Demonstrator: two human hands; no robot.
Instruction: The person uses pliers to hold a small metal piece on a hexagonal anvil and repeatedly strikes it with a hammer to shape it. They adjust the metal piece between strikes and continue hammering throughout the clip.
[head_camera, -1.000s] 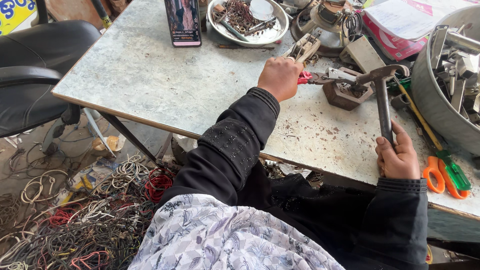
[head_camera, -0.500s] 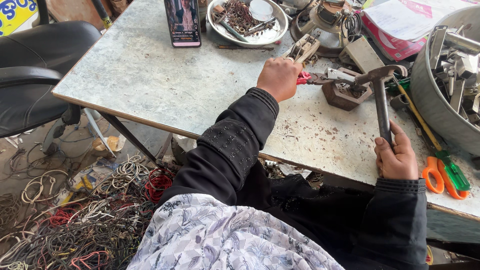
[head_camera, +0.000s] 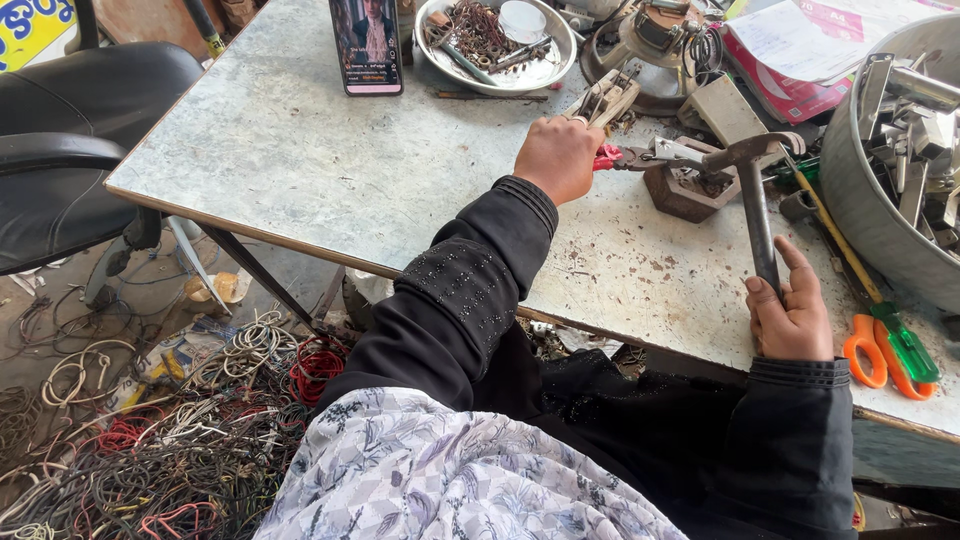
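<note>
Two hands: both closed on tools, poses matching half a second ago and a second ago (no shift visible).
Left hand (head_camera: 558, 158): fist wrapped around red-handled pliers (head_camera: 625, 157), whose jaws reach to a small metal part (head_camera: 680, 152) on a rusty brown block (head_camera: 685, 190).
Right hand (head_camera: 790, 310): fingers curled round the hammer (head_camera: 755, 205) shaft, head resting above the block.
Change: none told between frames.
Labels: yellow sign (head_camera: 30, 30) with blue lettering at far left; white sheet on a pink package (head_camera: 800, 50) top right; upright phone (head_camera: 366, 45) with lit screen.
Edges: right hand sits close to the table's near edge (head_camera: 300, 245); orange-handled scissors (head_camera: 868, 350) just beside it.
Open room: bare tabletop left of the left hand.
</note>
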